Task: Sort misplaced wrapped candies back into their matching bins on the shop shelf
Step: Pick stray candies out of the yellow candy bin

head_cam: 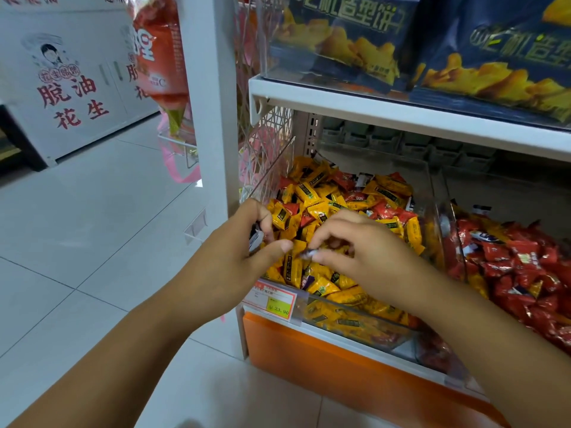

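Over the yellow bin (pixel 355 313), the right hand (pixel 361 251) grip pinches a dark candy (pixel 309 253), the left hand (pixel 234 254) grip clutches wrapped candies (pixel 255 239); clear divider (pixel 442 196) rightward.

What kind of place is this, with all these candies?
Most likely a small shop or supermarket aisle: clear bins of loose wrapped candies on a white shelf, a price tag reading 23.90 on the front, and packaged snack bags above.

Both forearms reaching forward, hands close together. Left hand (pixel 244 242) curled round candies (pixel 255 240), thumb extended. Right hand (pixel 355 242) palm down, pinching a candy (pixel 309 253) between thumb and forefinger.
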`<action>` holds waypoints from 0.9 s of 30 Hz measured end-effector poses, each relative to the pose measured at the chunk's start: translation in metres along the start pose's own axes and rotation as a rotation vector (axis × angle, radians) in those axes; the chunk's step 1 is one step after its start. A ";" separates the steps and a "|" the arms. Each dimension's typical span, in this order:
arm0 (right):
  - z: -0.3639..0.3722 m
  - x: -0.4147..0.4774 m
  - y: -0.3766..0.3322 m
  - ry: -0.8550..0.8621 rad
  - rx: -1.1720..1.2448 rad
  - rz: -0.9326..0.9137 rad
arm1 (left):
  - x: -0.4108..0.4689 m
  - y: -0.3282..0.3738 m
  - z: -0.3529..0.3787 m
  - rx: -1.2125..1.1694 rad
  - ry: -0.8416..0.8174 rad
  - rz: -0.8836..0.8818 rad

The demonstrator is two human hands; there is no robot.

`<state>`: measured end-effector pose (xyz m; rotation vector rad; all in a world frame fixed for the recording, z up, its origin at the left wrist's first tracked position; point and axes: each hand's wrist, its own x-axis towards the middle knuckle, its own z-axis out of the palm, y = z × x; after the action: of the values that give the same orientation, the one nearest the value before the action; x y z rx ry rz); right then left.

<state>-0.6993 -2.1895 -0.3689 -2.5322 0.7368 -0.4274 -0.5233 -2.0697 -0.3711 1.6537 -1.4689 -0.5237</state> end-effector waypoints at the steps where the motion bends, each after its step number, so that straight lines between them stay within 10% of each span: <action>1: -0.004 -0.001 -0.002 0.048 0.077 0.017 | 0.001 0.001 0.000 0.000 0.001 0.008; 12: -0.007 -0.003 -0.020 -0.020 0.568 0.110 | 0.005 0.014 0.005 0.037 0.032 -0.008; 20: -0.021 -0.007 -0.002 -0.480 -0.052 0.053 | -0.001 0.006 -0.007 0.006 0.067 -0.090; 27: -0.007 0.004 0.003 -0.358 -0.220 -0.001 | -0.006 0.003 -0.006 -0.037 0.002 -0.091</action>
<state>-0.7007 -2.1968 -0.3638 -2.7060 0.6726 0.1151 -0.5222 -2.0617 -0.3669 1.6972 -1.3787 -0.5958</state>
